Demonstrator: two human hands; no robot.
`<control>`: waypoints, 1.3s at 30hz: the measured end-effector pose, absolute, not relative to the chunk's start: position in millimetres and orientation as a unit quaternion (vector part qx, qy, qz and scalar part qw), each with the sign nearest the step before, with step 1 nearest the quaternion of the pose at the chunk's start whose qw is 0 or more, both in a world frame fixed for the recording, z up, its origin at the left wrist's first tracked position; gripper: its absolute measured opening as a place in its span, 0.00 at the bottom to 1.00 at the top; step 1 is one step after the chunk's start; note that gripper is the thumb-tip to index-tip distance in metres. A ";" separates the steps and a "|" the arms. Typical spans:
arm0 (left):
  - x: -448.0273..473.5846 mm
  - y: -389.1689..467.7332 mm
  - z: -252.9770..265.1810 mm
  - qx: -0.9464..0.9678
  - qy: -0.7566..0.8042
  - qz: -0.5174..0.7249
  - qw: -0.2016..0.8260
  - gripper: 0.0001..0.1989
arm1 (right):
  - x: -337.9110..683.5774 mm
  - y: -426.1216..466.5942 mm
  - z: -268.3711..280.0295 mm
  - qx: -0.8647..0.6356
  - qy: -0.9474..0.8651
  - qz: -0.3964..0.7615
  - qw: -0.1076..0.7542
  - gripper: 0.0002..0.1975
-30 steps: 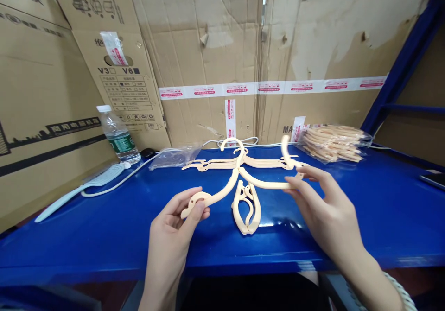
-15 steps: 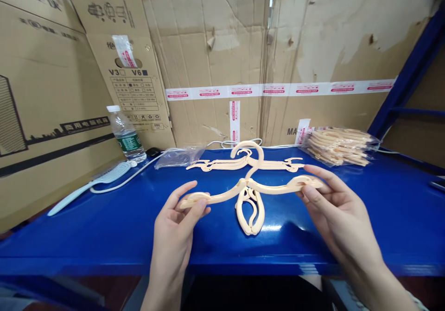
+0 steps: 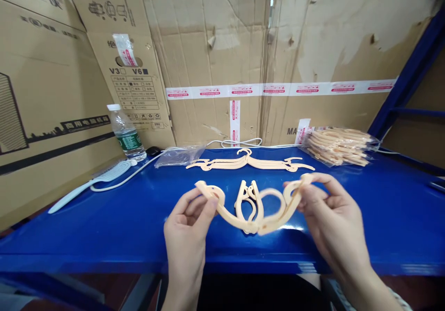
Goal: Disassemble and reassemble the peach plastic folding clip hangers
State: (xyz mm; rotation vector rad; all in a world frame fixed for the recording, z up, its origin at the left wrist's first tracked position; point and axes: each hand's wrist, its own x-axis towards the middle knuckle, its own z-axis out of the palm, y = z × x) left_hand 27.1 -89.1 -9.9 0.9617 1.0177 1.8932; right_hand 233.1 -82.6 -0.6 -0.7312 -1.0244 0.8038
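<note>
A cream folding clothes hanger (image 3: 229, 217) hangs in the air between my hands, its two arms bent up into a V with the joint low. My left hand (image 3: 191, 230) pinches the end of one arm between thumb and fingers. At the other arm's end, my right hand (image 3: 332, 223) grips in the same way. The hook is swung over toward the right arm and looks blurred. Behind the joint, a folded hanger (image 3: 239, 204) lies on the blue table (image 3: 139, 237), partly covered. Unfolded hangers (image 3: 227, 164) lie stacked farther back.
At the back right sits a clear bag of folded hangers (image 3: 339, 146). A water bottle (image 3: 128, 135), a pale hairbrush (image 3: 100, 179), a flat plastic bag (image 3: 179, 157) and a white cable (image 3: 139, 173) are at the left. Cardboard (image 3: 215, 121) lines the back.
The held hanger's arms have folded upward and its joint has dropped. Its hook has swung from upright to the right. Both hands have turned, and the left has moved rightward.
</note>
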 end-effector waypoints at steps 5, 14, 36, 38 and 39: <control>32.7 -88.6 -15.6 0.466 0.398 0.707 0.353 0.11 | 223.2 -93.1 -0.1 -0.332 -0.687 0.349 0.544 0.03; 36.1 -92.0 -16.9 0.451 0.412 0.731 0.304 0.10 | 218.7 -94.3 1.2 -0.282 -0.783 0.285 0.476 0.06; 43.2 -93.9 -13.4 0.556 0.405 0.630 0.362 0.09 | 220.6 -91.6 -5.7 -0.328 -0.759 0.180 0.532 0.06; 42.6 -92.6 -13.9 0.553 0.400 0.640 0.354 0.10 | 220.9 -92.2 -4.7 -0.326 -0.739 0.195 0.557 0.05; 42.5 -92.1 -14.1 0.546 0.399 0.650 0.346 0.10 | 221.0 -92.3 -4.2 -0.328 -0.724 0.204 0.571 0.04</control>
